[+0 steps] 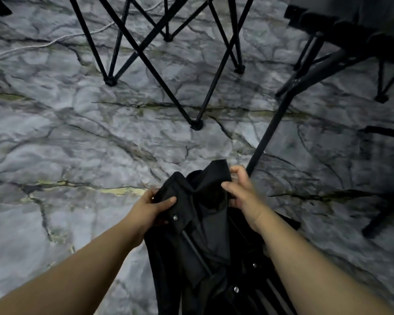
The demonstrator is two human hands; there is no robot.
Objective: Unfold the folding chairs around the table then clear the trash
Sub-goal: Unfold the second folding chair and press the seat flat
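1. Done: one black tube-frame folding chair (146, 57) stands opened at the top of the view; its crossed legs are spread and its feet sit on the grey marble-patterned floor (77, 133); its seat is out of frame.
2. In hand: a second folding chair of black fabric (205, 246) is collapsed into a narrow bundle at bottom centre, just beside the slanted black leg (271, 133) of the dark grey table (350, 19); judged step: the start of spreading it open.
3. Left to do: this chair is to be opened and set down by the table; whether more chairs wait cannot be told; a dark blurred form at the right edge is not identifiable; no trash is in view, so the clearing stage is judged not yet begun.
4. Left hand (152, 208): fingers curled round the left flap of the bundle, thumb laid over the cloth; a full grip.
5. Right hand (241, 192): thumb and bent fingers pinch the upper right fold of fabric near the top of the bundle.
6. Appearance of the collapsed chair: matte black woven cloth, creased and bunched; small silver rivets (175, 217) show on the flaps; a thin dark rod runs down inside the folds; the lower end is out of frame, so floor contact cannot be told.
7. Other: a pale grey cable (55, 42) lies on the floor at upper left.
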